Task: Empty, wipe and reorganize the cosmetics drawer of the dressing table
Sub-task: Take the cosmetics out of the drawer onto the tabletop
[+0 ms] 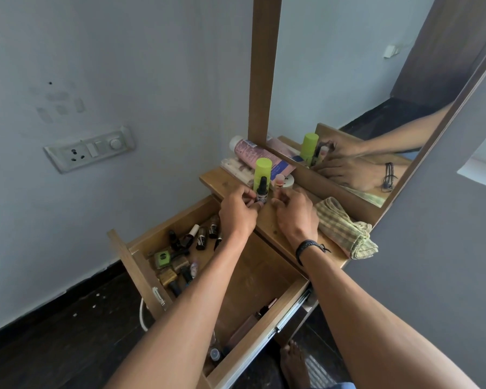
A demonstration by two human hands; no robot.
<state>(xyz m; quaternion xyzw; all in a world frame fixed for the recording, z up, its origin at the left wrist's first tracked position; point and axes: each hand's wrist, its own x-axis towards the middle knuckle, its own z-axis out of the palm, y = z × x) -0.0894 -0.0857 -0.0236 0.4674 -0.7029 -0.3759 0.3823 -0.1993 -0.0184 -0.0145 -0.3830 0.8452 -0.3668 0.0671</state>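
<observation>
Mirror (348, 94): stands along the back of the worktop (222, 179).
Drawer (129, 256): pulled out below the worktop's front edge. Polish bottles (180, 254) crowd its far left corner, a few items lie along its right side and near corner, and the middle is bare wood.
Cloth (345, 231): folded and overhanging the worktop's right corner.
Left hand (237, 211): fingers pinch the dropper bottle (261, 192), upright near the front edge.
Right hand (295, 217): fingers loosely curled just beside the dropper; cannot tell whether they hold anything.
Green bottle (263, 171): upright, directly behind the dropper.
</observation>
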